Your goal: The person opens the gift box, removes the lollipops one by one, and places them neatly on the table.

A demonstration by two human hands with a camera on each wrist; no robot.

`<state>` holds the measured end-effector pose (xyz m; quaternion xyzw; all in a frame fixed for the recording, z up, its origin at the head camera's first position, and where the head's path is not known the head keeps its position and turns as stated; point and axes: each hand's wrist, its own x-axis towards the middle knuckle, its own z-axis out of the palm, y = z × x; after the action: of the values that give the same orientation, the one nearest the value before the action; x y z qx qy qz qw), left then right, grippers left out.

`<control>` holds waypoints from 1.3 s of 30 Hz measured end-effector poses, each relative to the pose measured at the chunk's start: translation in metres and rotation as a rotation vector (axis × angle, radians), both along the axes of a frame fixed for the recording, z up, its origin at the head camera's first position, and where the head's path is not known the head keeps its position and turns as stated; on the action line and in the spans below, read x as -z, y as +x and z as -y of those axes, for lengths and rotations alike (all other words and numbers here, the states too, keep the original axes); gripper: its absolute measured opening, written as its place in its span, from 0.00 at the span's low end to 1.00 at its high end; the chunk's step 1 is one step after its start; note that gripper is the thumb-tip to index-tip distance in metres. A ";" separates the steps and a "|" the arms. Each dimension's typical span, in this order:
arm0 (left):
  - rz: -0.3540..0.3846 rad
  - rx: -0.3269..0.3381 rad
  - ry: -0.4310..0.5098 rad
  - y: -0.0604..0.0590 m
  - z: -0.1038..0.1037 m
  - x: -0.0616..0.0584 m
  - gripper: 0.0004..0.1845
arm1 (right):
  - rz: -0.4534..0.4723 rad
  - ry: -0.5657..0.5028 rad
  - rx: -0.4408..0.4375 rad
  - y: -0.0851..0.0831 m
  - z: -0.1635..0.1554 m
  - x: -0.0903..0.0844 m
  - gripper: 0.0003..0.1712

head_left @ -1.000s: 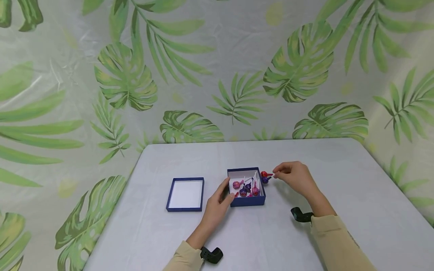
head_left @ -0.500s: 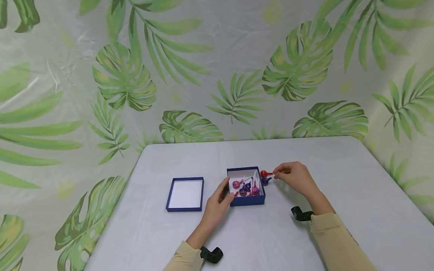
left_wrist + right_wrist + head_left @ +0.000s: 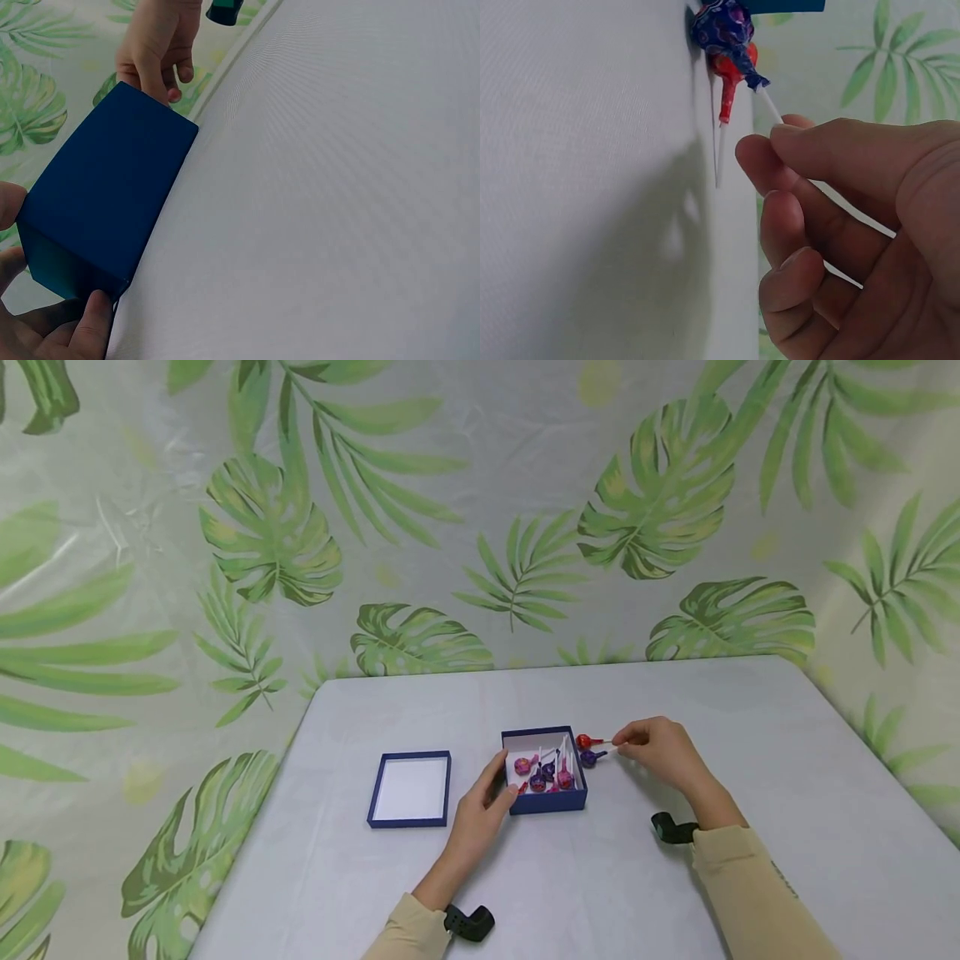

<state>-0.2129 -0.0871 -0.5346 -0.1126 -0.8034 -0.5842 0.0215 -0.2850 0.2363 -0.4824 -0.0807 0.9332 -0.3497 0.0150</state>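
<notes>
So the right hand [image 3: 663, 756], right of centre in the head view, has a narrow pinch on the white stick [image 3: 771, 106] of a purple lollipop [image 3: 589, 759], thumb and forefinger together, with the remaining fingers loosely bent in the right wrist view. The purple candy end sits just off the right side of a blue box [image 3: 547, 802], which is a bit right of centre and below the middle of the head view; can't really tell if it's touching the wall. A red lollipop [image 3: 584, 742] lies right there too, slightly higher in the frame, its stick pointing right (in the right wrist view the purple one partly covers it). Left hand [image 3: 480, 818], lower centre, is holding the box at its left end, thumb at the near left corner and fingers along the left side. Inside the box there's a jumble of pink and purple lollipops [image 3: 537, 782], a few sticks leaning up against the far side. Over to the left is a shallow blue-rimmed lid [image 3: 411, 789], white inside, lying flat on the white table [image 3: 570, 877]. Behind it all hangs a leaf-print sheet [image 3: 525, 460] filling the upper half.
</notes>
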 end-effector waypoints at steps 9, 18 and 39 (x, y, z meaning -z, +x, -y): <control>-0.004 0.008 0.008 0.000 0.000 0.000 0.32 | 0.011 0.059 -0.006 -0.004 -0.002 0.007 0.06; -0.010 0.010 0.015 0.000 0.000 -0.001 0.31 | -0.007 0.107 -0.001 -0.004 0.001 0.012 0.03; -0.004 0.011 0.016 -0.001 0.001 0.001 0.31 | 0.021 0.119 -0.011 -0.007 -0.001 0.018 0.06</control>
<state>-0.2136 -0.0879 -0.5360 -0.1178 -0.7980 -0.5907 0.0207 -0.2925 0.2376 -0.5001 -0.0812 0.9517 -0.2945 0.0315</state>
